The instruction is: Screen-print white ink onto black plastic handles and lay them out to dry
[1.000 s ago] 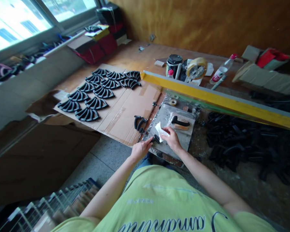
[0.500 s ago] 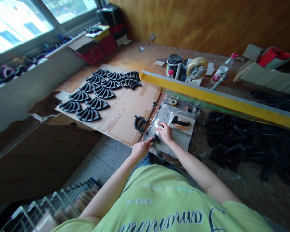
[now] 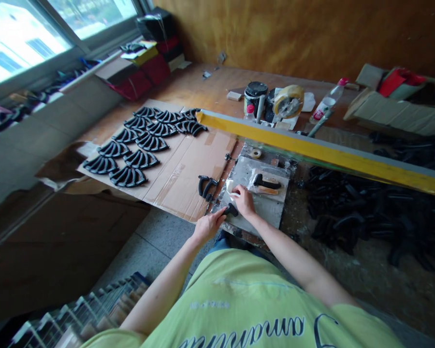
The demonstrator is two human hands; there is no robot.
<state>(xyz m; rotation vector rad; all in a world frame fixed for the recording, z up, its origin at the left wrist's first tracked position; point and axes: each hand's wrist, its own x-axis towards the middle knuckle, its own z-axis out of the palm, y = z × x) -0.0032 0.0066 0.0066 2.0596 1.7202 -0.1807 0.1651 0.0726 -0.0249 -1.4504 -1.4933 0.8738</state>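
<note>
My left hand (image 3: 207, 227) is closed on one end of a short black curved piece (image 3: 232, 210), holding it low over the near edge of a grey board (image 3: 266, 213). Just beyond it, my right hand (image 3: 243, 199) pinches a small white piece (image 3: 235, 194) that looks like thin paper or cloth; its exact kind is too small to tell. On the board's far right part lie another black curved piece (image 3: 267, 182) and a tan strip (image 3: 267, 190). A pair of black curved pieces (image 3: 207, 187) rests left of my hands.
Fan-shaped groups of black pieces (image 3: 129, 176) cover the far left of a cardboard sheet (image 3: 181, 186). A long yellow bar (image 3: 311, 147) crosses behind the board. Beyond it stand a black can (image 3: 255, 94), a tape roll (image 3: 289, 101) and a bottle (image 3: 328, 102). Black pieces (image 3: 366, 217) are heaped at right.
The whole view has shifted slightly, so things sit a little further left. Both hands keep their holds, and the white piece in my right hand has changed its angle slightly.
</note>
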